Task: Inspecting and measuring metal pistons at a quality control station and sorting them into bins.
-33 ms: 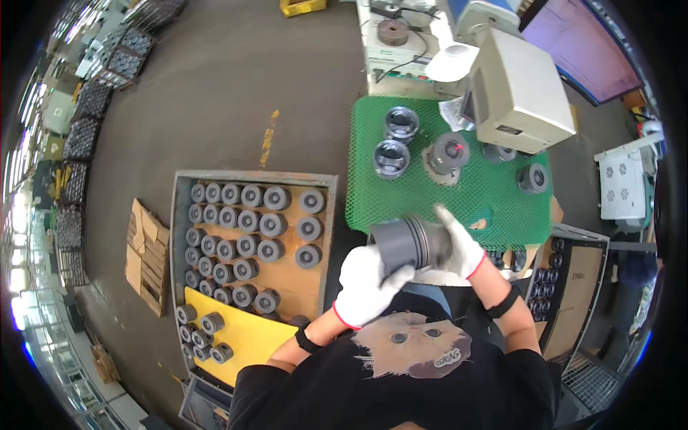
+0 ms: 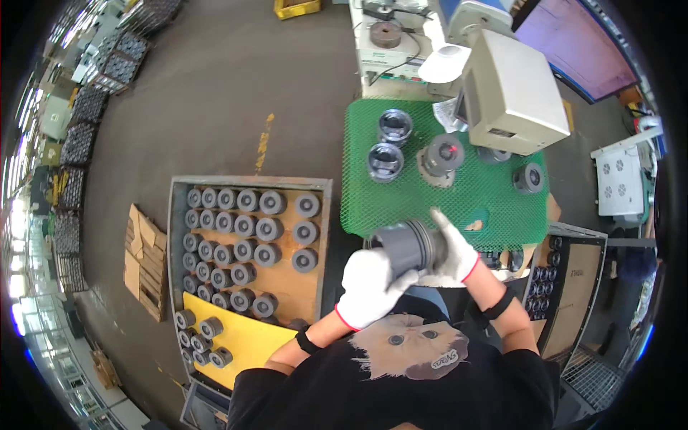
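A large dark grey piston [image 2: 403,246] with ring grooves round one end lies sideways between my hands, in front of my chest. My left hand [image 2: 369,288], in a white glove with a red cuff, grips its skirt end from below and the left. My right hand [image 2: 459,252], gloved alike, cups the grooved end, with its fingers pointing up and away. Just beyond is a green mesh mat [image 2: 401,204]. On it stand two shiny pistons [image 2: 395,127] and a grey piston [image 2: 444,153] on a round base with a red light spot on top.
A beige box-shaped machine [image 2: 516,93] overhangs the mat, with a grey piston [image 2: 529,178] beside it. At left, a metal-rimmed crate [image 2: 326,251] holds rows of grey pistons and a yellow sheet [image 2: 251,332]. Another crate [image 2: 600,265] with pistons stands at right.
The view has shifted slightly, so the surroundings sit a little further left. The piston has tipped slightly between my hands; both keep their hold.
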